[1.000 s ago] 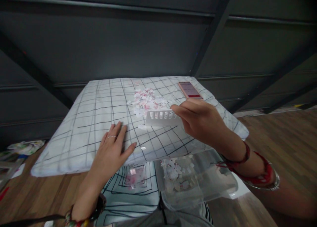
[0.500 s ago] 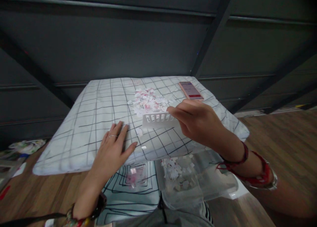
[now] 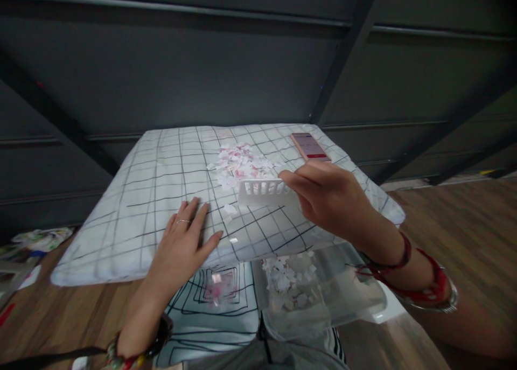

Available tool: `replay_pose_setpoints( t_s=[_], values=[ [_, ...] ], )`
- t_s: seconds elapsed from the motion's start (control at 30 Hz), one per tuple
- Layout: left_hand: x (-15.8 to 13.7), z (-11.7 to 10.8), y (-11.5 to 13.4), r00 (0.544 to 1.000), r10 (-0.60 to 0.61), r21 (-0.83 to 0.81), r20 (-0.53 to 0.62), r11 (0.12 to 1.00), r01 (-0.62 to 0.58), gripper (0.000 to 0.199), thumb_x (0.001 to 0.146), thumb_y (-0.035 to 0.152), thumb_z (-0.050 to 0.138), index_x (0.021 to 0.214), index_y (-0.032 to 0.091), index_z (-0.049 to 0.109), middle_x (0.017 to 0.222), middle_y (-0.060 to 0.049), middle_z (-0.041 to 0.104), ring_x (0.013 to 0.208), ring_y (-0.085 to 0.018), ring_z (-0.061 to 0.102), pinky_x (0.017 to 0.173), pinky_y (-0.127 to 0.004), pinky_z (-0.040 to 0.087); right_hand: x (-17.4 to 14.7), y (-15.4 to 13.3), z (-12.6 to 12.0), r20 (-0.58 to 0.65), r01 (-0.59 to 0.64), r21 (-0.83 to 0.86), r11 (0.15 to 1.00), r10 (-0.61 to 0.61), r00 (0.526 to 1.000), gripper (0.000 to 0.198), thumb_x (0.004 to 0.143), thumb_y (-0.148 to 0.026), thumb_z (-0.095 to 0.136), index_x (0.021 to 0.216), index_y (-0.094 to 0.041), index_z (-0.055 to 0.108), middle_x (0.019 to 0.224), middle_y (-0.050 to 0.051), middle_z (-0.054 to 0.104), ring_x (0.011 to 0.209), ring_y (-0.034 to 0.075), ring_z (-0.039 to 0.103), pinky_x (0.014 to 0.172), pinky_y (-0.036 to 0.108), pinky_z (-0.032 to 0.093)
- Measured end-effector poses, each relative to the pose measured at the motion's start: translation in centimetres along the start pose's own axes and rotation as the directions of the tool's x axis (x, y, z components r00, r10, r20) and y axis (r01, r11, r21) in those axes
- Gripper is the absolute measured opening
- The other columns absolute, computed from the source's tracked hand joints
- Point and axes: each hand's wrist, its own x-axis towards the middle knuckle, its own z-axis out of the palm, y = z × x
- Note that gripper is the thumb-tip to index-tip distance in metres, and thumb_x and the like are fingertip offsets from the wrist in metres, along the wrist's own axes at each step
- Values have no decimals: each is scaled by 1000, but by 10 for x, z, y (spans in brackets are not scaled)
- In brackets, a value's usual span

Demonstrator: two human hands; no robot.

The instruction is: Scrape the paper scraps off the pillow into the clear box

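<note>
My right hand (image 3: 327, 195) is closed on the right end of a white slotted plastic piece (image 3: 260, 194), which stands on edge on the checked tabletop cover (image 3: 161, 170). Just behind it lies a heap of small white and pink paper scraps (image 3: 240, 162). A few loose scraps (image 3: 230, 209) sit off its left end. My left hand (image 3: 183, 235) rests flat near the table's front edge, fingers spread, holding nothing. Below the edge, a clear plastic container (image 3: 291, 316) on my lap holds more paper scraps (image 3: 285, 276).
A phone (image 3: 310, 146) in a pink case lies beyond my right hand. On the patterned light-blue cloth (image 3: 242, 319) left of the container is a clear bag (image 3: 220, 289) with pink bits. A dark panelled wall (image 3: 202, 74) rises behind the table.
My right hand has shifted slightly right with the slotted plastic piece. More of the loose scraps show at its left end. My left hand stays in place.
</note>
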Motion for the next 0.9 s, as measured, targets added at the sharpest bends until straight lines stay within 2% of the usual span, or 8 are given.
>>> replay_pose_setpoints(
  t_s=[0.27, 0.4, 0.7, 0.9],
  values=[
    [0, 2, -1, 1000, 5, 2, -15, 1000, -5, 75, 87, 66, 24, 135, 10, 43, 148, -19, 33, 137, -35, 28, 109, -52, 29, 1, 1, 0, 15, -36, 11, 999, 36, 999, 30, 82, -4, 38, 95, -11, 64, 62, 2, 52, 59, 15, 40, 55, 29, 31],
    [0, 1, -1, 1000, 16, -1, -6, 1000, -16, 72, 88, 63, 26, 134, 11, 44, 148, -19, 33, 137, -37, 27, 108, -55, 30, 4, -1, -1, 31, -8, 16, 1000, 8, 999, 32, 81, -4, 38, 99, -11, 64, 65, 2, 54, 60, 15, 40, 56, 28, 30],
    [0, -1, 1, 1000, 12, 5, 12, 1000, -12, 73, 88, 64, 25, 134, 11, 45, 148, -20, 32, 138, -38, 26, 108, -55, 29, 11, -3, 1, 138, -148, -11, 989, 148, 979, 30, 77, -1, 38, 87, -13, 64, 64, 3, 52, 63, 15, 38, 57, 29, 28],
    [0, -2, 1, 1000, 4, -1, 25, 1000, -4, 71, 88, 63, 26, 133, 11, 45, 149, -20, 30, 138, -37, 25, 108, -55, 28, 4, 1, 4, 21, -42, -12, 999, 42, 999, 31, 83, -5, 37, 97, -12, 63, 64, 2, 52, 61, 15, 38, 56, 29, 28]
  ],
)
